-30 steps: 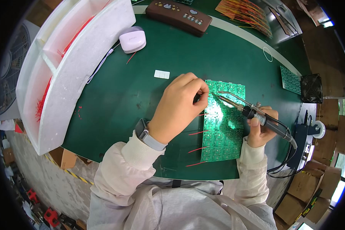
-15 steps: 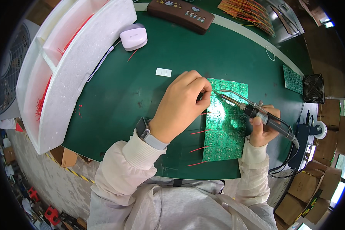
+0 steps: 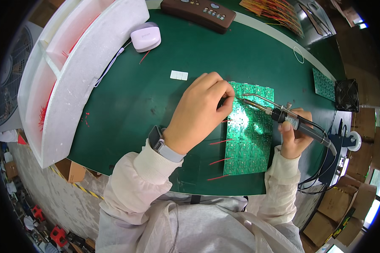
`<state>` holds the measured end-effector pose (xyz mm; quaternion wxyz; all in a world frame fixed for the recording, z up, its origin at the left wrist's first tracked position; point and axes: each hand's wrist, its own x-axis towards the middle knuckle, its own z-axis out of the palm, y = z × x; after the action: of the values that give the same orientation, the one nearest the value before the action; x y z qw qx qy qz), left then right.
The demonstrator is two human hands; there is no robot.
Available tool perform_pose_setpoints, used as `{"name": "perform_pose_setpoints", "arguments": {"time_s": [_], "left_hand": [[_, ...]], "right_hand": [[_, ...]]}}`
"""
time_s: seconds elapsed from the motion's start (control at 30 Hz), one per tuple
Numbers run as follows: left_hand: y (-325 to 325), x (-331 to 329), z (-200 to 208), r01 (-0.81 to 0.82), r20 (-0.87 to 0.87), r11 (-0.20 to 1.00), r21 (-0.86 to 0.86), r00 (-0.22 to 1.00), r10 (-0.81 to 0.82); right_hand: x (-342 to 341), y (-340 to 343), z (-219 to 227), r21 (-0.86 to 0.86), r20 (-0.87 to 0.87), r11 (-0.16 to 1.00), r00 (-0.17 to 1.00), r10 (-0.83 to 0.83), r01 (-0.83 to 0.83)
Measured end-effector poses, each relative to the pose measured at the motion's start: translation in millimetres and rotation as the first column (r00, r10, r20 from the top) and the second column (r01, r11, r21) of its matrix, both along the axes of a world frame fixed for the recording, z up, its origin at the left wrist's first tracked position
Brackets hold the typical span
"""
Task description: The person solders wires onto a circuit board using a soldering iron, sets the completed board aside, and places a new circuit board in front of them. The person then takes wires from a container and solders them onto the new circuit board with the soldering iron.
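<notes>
A green circuit board panel (image 3: 249, 152) lies on the green table mat, with several red wires (image 3: 220, 141) sticking out from its left edge. My left hand (image 3: 202, 111) is closed in a pinch at the board's upper left edge; what sits between its fingertips is hidden. A soldering iron (image 3: 297, 125) with a thin curved metal tube along it is gripped in my right hand (image 3: 295, 137). The iron slants down to the left, its tip at the upper left of the board close to my left fingertips. Whether the tip touches the board I cannot tell.
A white foam tray (image 3: 78, 84) with red wires in its compartments curves along the left. Behind are a lilac case (image 3: 146, 39), a brown pencil case (image 3: 198, 14) and a bundle of wires (image 3: 274, 14). White labels (image 3: 179, 75) lie mid-table. A small black fan (image 3: 346, 96) stands right.
My right hand and the soldering iron have shifted slightly to the right. My left hand keeps its pinch at the board's edge. The whole view has moved a little.
</notes>
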<state>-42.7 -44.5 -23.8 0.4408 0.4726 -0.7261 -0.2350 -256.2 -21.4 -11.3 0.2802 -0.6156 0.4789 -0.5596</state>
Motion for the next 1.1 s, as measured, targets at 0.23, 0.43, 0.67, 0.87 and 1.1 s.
{"name": "perform_pose_setpoints", "arguments": {"time_s": [0.23,0.43,0.67,0.87,1.1], "left_hand": [[-1,-1,-1,0.01,-0.01,1.0,0.007,1.0,-0.009],[-1,-1,-1,0.007,0.0,1.0,-0.021,1.0,-0.007],[-1,-3,-3,-0.002,0.012,0.999,-0.042,1.0,0.003],[-1,-3,-3,0.001,0.031,0.996,-0.093,1.0,0.002],[-1,-4,-3,-0.005,0.045,0.995,-0.103,0.999,0.01]], "right_hand": [[-3,-3,5,0.037,-0.019,0.998,0.998,0.057,-0.056],[-7,-3,12,0.107,-0.029,0.988,0.993,0.111,-0.108],[-13,-6,21,0.195,-0.044,0.964,0.98,0.194,-0.182],[-18,-9,30,0.287,-0.031,0.931,0.969,0.245,-0.226],[-19,-12,33,0.336,0.01,0.909,0.966,0.257,-0.245]]}}
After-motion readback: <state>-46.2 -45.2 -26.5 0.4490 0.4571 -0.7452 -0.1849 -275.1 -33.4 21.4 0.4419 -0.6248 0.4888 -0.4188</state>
